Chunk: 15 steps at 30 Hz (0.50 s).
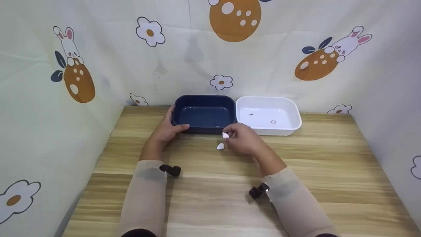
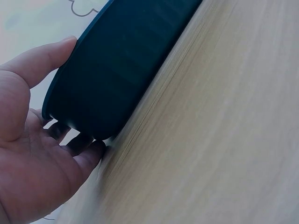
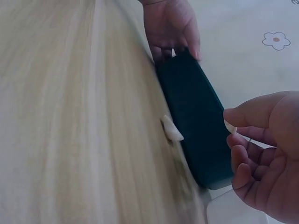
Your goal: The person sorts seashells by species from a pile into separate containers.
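Observation:
My left hand (image 1: 165,130) grips the left end of a dark blue rectangular tub (image 1: 204,130). Its thumb lies on the near rim, and the other fingers bend round the end wall, as the left wrist view shows. Close to the tub's near right corner, my right hand (image 1: 245,140) pinches a small white pebble-like piece (image 3: 230,127) between thumb and fingertips. A second white pebble-like piece (image 1: 220,146) lies on the table just in front of the tub, left of the right hand. Inside the tub, no piece can be made out.
A white rectangular tub (image 1: 284,132) stands against the right side of the dark one, holding a small dark curved bit (image 1: 251,114) and a small ring-like thing (image 1: 273,122). Both tubs stand at the back of the wooden table (image 1: 204,197), before a patterned cloth wall (image 1: 184,65).

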Tool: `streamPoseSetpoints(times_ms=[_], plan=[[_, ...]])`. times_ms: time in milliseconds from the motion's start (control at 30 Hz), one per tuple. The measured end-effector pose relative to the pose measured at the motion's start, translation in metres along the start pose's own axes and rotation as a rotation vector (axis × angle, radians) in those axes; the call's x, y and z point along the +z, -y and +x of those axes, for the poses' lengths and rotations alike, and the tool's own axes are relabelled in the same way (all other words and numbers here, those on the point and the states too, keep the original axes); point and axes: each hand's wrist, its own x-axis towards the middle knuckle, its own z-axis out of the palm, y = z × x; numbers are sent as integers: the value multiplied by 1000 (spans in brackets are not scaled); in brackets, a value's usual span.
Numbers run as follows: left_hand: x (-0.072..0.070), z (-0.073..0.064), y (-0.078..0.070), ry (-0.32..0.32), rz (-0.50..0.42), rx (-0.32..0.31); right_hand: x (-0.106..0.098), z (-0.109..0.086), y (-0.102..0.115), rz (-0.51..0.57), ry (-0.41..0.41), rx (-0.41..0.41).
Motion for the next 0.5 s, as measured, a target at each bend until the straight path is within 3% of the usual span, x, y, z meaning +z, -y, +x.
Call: streamPoseSetpoints(times_ms=[500], plan=[[1, 2, 1, 6, -42, -4, -9, 31, 14, 121, -76, 6]])
